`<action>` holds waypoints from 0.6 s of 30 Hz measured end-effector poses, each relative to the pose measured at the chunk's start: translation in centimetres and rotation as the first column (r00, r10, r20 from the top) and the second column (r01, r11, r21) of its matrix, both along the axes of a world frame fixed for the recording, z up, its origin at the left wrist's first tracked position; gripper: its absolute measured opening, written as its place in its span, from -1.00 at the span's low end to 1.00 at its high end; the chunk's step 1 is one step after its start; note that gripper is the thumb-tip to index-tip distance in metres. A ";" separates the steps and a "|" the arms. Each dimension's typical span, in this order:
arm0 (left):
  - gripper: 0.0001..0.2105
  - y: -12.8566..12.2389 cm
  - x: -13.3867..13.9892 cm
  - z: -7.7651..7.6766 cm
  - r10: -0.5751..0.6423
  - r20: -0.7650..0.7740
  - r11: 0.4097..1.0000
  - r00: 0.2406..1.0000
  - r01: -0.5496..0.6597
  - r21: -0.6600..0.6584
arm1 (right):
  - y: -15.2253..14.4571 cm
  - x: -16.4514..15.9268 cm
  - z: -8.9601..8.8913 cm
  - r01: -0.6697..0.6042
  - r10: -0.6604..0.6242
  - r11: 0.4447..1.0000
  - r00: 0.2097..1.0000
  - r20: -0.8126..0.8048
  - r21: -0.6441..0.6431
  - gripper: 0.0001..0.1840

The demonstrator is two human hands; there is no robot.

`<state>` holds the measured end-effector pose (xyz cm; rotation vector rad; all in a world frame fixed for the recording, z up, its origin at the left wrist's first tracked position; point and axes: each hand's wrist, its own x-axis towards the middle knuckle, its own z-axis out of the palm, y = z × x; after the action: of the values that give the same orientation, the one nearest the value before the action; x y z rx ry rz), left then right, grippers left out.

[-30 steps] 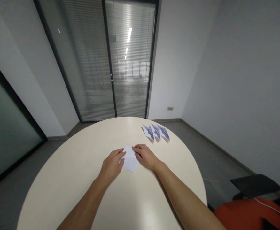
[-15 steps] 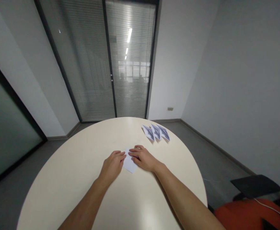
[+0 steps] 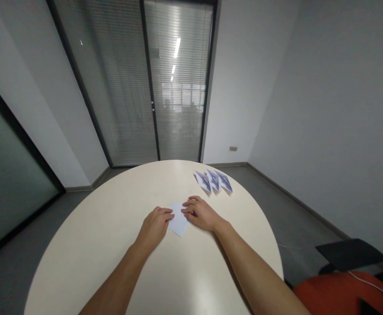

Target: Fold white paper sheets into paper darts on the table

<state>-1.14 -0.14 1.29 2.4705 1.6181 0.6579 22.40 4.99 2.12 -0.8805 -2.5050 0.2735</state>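
Observation:
A small white piece of folded paper point(image 3: 179, 224) lies flat on the round table with one corner toward me. My left hand point(image 3: 157, 221) holds its left edge, with thumb and fingers close together on it. On the opposite side, my right hand point(image 3: 202, 213) rests with its fingers spread, and their tips touch the paper's upper right edge. The palm of the right hand covers part of that side.
Several folded paper pieces point(image 3: 214, 180) stand in a row near the table's far right edge. The cream table point(image 3: 106, 232) has a rounded rim. At lower right is a red and black chair point(image 3: 329, 293). Glass panels with blinds point(image 3: 126, 109) are behind the table.
My right hand has slid a little to the right and away from me, uncovering more of the paper. The left hand has hardly moved.

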 end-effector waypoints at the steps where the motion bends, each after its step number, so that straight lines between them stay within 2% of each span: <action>1: -0.66 -0.1 0.0 0.0 -0.005 0.008 1.000 1.000 0.005 0.001 | -0.2 -0.1 0.2 -0.013 0.013 1.000 1.000 0.006 0.000 -0.74; 5: -0.67 -0.4 0.2 0.2 -0.055 0.011 0.998 0.998 0.055 0.014 | -0.7 -0.7 0.6 -0.026 0.026 1.000 0.999 0.018 -0.001 -0.71; 11: -0.65 -0.6 0.3 -0.1 -0.141 -0.047 0.989 0.989 0.143 0.029 | -0.4 -0.6 0.1 0.003 -0.004 1.000 0.999 0.039 0.031 -0.69; 14: -0.64 -0.5 0.5 -0.2 -0.125 -0.078 0.992 0.989 0.127 0.025 | -0.3 -0.6 0.1 0.017 -0.019 0.999 0.999 0.035 0.049 -0.71; 18: -0.64 -0.6 0.7 -0.1 -0.077 -0.102 0.997 0.992 0.080 0.022 | -0.4 -0.8 0.2 0.000 0.000 1.000 0.999 0.043 -0.001 -0.74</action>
<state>-0.39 -0.77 1.15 2.6101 1.5454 0.5557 21.61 4.61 2.30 -0.8959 -2.5441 0.2591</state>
